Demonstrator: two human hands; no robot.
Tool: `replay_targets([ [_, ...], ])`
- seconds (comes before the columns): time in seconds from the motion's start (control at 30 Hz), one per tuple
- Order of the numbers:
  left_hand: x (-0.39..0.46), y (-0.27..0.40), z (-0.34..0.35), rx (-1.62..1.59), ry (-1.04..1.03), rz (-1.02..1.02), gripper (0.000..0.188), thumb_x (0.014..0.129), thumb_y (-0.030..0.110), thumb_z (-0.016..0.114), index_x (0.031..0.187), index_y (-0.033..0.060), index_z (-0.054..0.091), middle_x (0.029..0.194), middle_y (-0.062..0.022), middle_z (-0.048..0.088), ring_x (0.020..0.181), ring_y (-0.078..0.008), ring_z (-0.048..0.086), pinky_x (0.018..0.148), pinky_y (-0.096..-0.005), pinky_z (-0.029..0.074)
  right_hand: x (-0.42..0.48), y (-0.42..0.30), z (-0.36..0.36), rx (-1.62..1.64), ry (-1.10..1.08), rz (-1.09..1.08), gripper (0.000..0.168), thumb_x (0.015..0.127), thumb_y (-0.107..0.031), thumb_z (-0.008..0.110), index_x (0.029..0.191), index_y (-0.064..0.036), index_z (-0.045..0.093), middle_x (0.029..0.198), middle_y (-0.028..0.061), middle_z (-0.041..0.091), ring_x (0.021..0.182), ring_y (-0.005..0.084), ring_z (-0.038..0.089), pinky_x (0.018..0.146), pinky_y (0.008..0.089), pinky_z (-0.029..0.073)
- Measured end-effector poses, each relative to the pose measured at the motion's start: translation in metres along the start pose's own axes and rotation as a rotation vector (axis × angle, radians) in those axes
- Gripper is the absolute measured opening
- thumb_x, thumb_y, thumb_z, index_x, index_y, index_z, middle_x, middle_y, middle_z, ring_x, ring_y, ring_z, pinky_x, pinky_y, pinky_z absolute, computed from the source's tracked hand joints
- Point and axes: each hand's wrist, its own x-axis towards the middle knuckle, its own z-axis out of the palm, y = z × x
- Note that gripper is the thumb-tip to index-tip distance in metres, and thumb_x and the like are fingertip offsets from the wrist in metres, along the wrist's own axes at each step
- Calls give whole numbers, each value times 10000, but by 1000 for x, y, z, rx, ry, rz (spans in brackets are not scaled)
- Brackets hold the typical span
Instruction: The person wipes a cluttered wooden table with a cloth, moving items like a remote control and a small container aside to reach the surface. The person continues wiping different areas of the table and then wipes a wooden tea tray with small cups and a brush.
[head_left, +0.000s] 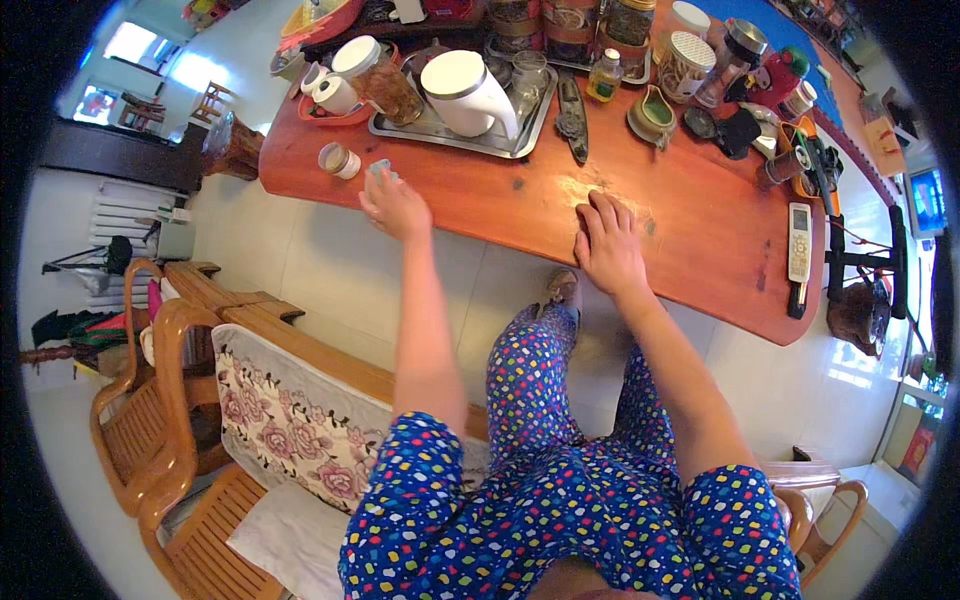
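Observation:
My left hand (396, 204) is over the front edge of the reddish wooden table (480, 196), with a small light-blue item (380, 168) at its fingertips. My fingers partly hide that item, so its kind is unclear. Just left of it a small clear jar (340, 160) with pale contents lies tilted or stands on the tabletop. My right hand (609, 244) rests palm down near the front edge, fingers slightly spread, holding nothing. Behind my left hand, a white electric kettle (465, 94) stands on a metal tray (442, 142).
A dark boat-shaped ornament (571, 124), an oil-like bottle (604, 76) and a green-glazed pitcher (651, 118) stand farther back. At the right end lies a white remote control (799, 240). A wooden bench with a floral cover (292, 427) is at the lower left.

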Motion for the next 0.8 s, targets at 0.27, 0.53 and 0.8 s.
replay_targets([
  [0.27,-61,82,-8,84,-215,370,504,934,238,519,1426,128,498,1555,-75,387,1464,-340,279,1164,-637,176,1,0,1,-6,-6,1,356,875,-216,586,1203,-78,577,1338,143,523,1266,342,458,1076,483,358],
  [0.53,-111,130,-18,-38,-272,609,500,943,232,519,1427,114,488,1548,-81,394,1445,-349,315,1149,-623,204,2,3,5,-16,-9,-18,384,870,-217,586,1224,-69,575,1344,149,520,1271,351,456,1086,486,354],
  [0.8,-118,175,-3,-10,-236,473,529,937,261,520,1415,36,481,1533,-133,400,1414,-360,346,1132,-608,233,2,5,4,-29,-26,-12,408,878,-232,573,1240,-46,573,1359,161,524,1284,351,455,1089,482,354],
])
